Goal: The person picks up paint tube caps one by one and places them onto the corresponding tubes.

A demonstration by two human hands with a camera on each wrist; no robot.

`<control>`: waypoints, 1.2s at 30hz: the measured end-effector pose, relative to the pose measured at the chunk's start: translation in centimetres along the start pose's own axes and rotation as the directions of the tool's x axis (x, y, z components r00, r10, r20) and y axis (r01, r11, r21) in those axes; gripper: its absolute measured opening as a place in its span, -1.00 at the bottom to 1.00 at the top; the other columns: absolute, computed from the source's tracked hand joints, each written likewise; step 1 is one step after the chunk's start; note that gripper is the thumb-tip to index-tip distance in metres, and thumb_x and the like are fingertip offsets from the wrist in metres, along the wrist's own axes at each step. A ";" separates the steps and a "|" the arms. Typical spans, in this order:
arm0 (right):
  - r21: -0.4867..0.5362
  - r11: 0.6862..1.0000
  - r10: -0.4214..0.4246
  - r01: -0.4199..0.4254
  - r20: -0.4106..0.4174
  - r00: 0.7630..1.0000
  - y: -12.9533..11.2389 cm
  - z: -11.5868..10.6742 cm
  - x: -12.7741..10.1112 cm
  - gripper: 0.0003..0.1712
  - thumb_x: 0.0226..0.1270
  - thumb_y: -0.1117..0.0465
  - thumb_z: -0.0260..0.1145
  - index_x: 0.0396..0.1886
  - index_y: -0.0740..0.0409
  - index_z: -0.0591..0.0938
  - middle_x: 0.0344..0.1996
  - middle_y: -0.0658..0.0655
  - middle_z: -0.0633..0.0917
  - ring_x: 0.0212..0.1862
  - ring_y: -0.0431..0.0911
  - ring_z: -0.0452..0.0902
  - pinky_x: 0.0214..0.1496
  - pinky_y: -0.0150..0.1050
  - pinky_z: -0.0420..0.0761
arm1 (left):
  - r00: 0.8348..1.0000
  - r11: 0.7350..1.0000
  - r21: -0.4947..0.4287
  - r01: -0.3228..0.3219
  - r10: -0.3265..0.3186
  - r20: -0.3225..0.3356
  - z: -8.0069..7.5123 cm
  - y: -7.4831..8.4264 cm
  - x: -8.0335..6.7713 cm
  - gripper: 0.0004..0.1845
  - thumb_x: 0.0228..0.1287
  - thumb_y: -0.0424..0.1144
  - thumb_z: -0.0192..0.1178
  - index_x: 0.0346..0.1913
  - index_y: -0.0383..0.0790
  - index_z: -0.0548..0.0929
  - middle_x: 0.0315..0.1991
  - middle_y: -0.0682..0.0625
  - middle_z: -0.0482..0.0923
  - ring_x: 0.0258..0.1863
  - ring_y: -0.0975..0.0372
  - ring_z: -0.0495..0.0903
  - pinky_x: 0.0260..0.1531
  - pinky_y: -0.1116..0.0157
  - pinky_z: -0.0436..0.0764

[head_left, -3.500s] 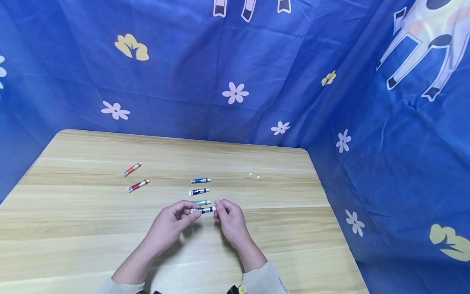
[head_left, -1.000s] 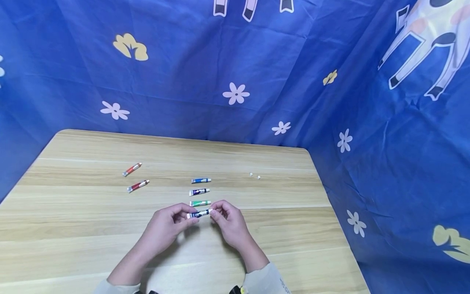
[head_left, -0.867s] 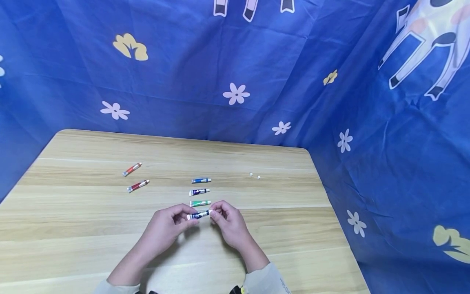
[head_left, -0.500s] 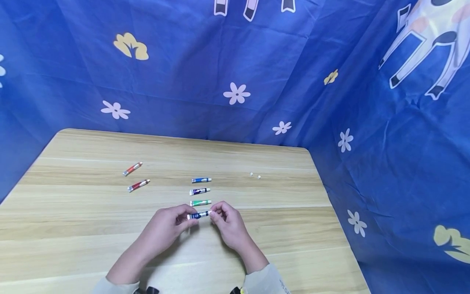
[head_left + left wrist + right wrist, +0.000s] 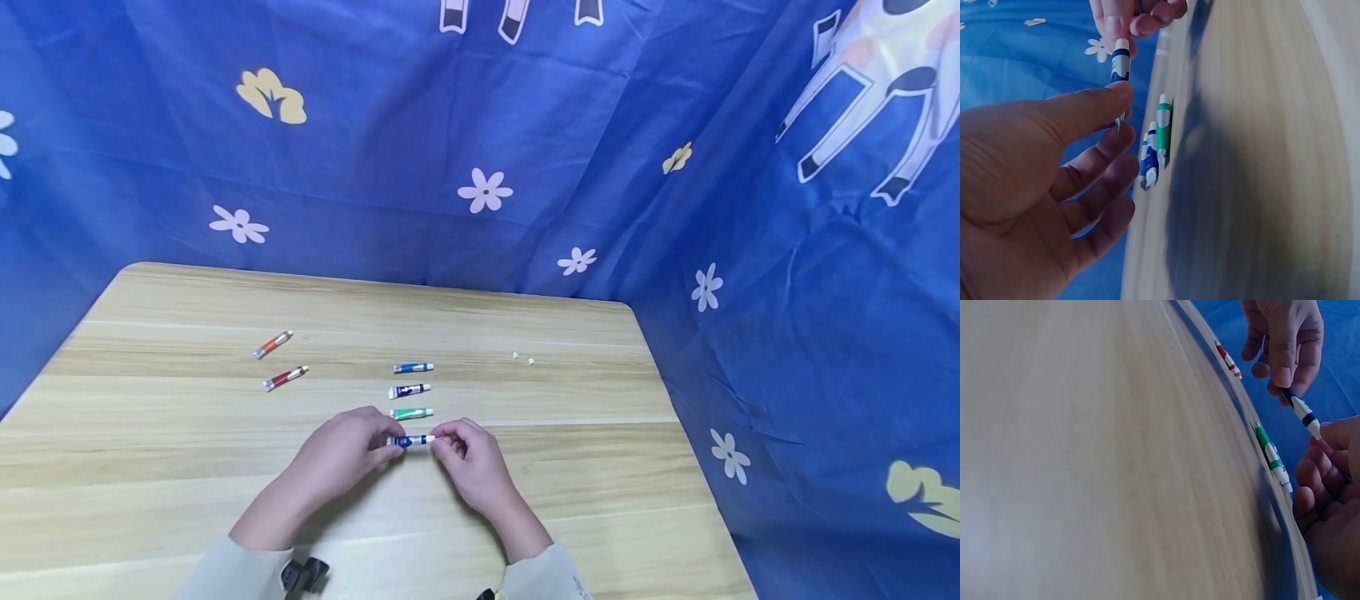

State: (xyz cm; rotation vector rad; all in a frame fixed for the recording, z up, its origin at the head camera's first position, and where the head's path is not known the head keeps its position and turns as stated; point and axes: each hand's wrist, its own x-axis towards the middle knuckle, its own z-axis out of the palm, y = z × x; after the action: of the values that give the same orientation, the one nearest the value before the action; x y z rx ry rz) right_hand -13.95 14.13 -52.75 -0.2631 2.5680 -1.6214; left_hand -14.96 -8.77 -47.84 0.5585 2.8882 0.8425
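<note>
Between the thumb and fingers of my left hand [image 5: 345, 454] is the tail half of a small dark blue paint tube [image 5: 414, 441], its white tip pointing right. The thumb and forefinger of my right hand [image 5: 476, 467] pinch at that white tip. In the left wrist view the tube [image 5: 1120, 65] shows a silver label, and the left thumb covers its lower part. The right wrist view has the white end at the right fingertips. Just beyond lies a green paint tube [image 5: 412, 413], then a purple one [image 5: 409, 390] and a blue one [image 5: 413, 367], stacked in a column.
Two more tubes, an orange-red one [image 5: 273, 344] and a dark red one [image 5: 286, 378], lie slanted at the left. Two tiny white pieces [image 5: 531, 362] sit to the right. Blue printed cloth [image 5: 360, 167] rises behind the wooden table [image 5: 187, 450] and along its right side.
Since the earliest frame the held tube has come slightly nearer the person, uncovering the green tube. Over the last second both hands have sunk a little, and the tube has levelled out.
</note>
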 end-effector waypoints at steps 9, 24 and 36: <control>0.002 1.000 0.012 -0.012 -0.016 1.000 0.8 -0.5 -0.3 -0.82 0.56 0.19 0.40 0.04 0.07 0.82 -0.24 0.02 0.75 -0.26 -0.36 0.54 -0.17 -0.47 0.61 | 1.000 0.998 0.061 -0.007 0.007 -0.006 1.1 -0.6 0.9 -0.81 0.22 -0.13 0.59 -0.11 0.05 0.88 -0.14 0.08 0.85 -0.12 0.15 0.79 0.03 -0.03 0.76; 0.068 0.997 0.026 -0.026 0.010 1.000 2.3 -1.2 -0.2 -0.80 0.53 0.30 0.38 0.06 0.18 0.78 -0.15 0.19 0.77 -0.19 -0.34 0.56 -0.10 -0.50 0.60 | 0.998 0.993 0.121 -0.007 0.014 -0.058 2.3 -1.1 1.4 -0.76 0.17 -0.13 0.63 -0.11 -0.03 0.90 -0.19 0.04 0.82 -0.18 0.12 0.78 -0.06 0.01 0.77; 0.094 0.994 0.046 -0.048 0.024 0.999 2.8 -1.7 -0.5 -0.81 0.53 0.27 0.39 0.05 0.13 0.78 -0.14 0.16 0.77 -0.18 -0.30 0.58 -0.08 -0.50 0.60 | 0.983 0.990 -0.096 0.107 -0.120 -0.137 1.6 -2.6 0.5 -0.77 0.44 -0.08 0.44 -0.01 -0.13 0.80 -0.11 -0.01 0.73 -0.21 0.22 0.66 -0.08 0.03 0.71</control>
State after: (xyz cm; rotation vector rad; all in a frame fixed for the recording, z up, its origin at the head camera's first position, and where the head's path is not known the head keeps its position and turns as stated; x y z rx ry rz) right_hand -14.00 16.87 -54.55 -0.2107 2.4532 -1.7081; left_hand -16.01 -9.81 -50.56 0.3342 2.9568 1.0270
